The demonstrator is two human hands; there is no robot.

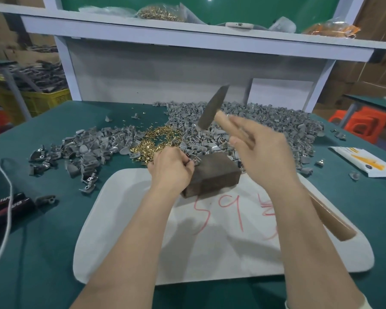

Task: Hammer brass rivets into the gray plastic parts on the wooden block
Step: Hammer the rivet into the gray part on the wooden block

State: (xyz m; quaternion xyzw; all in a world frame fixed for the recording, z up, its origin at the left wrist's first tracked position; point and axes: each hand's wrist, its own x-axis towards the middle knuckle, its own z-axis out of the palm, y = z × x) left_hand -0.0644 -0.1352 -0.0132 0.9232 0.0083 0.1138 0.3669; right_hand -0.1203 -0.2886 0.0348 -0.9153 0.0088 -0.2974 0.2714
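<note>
Gray plastic parts [254, 123]: lying in two loose heaps beyond both hands, uncountable, curved and matte.
Hammer [211, 110]: one, wooden handle, dark head; slanting up and away from the right hand, head raised and blurring.
Wooden block [214, 175]: one, dark, rectangular, sitting between the hands.
Right hand [263, 152]: gripping the hammer handle.
Left hand [169, 168]: pinching a single part [193, 162] at the block's far corner.
Brass rivets [158, 141]: shining in one heap just beyond the left hand.
</note>
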